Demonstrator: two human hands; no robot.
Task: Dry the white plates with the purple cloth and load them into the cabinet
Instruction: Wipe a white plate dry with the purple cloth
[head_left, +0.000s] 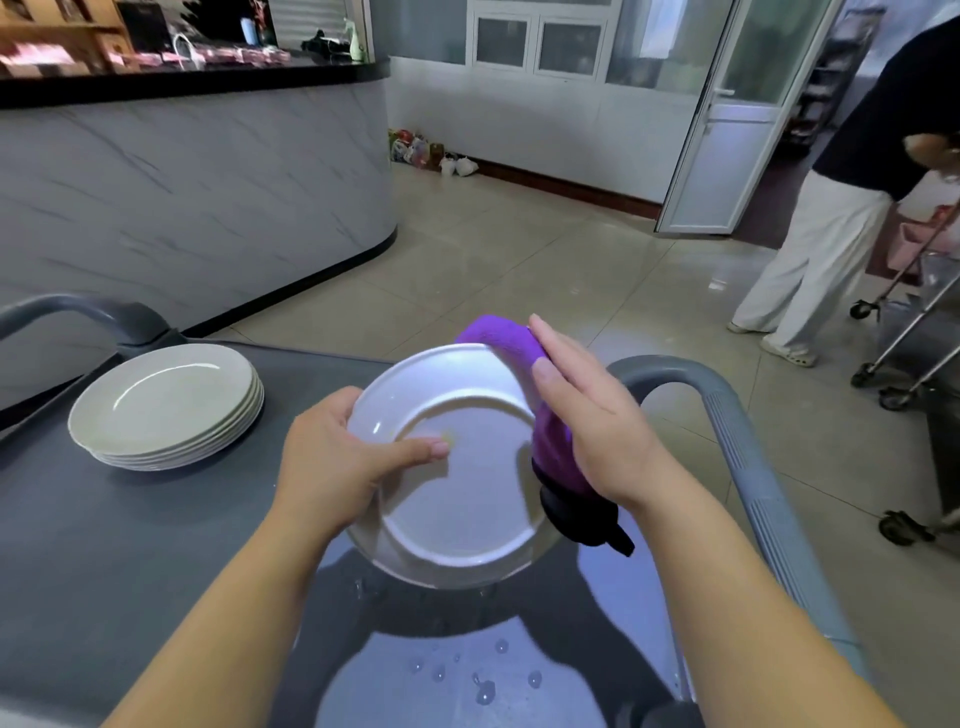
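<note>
While the plate (457, 467) is held tilted above the worktop (104, 545), its left rim sits in the left hand (332, 457), thumb on the face and fingers (337, 410) curled round the edge. The cloth (506, 338) folds over the right rim, under the right hand (587, 410), whose straight fingers press it on. The wet face lies leftward of them, so the wipe likely runs that way. A stack of plates (166, 405) rests well apart, left. Water drops (485, 693) dot the worktop below.
</note>
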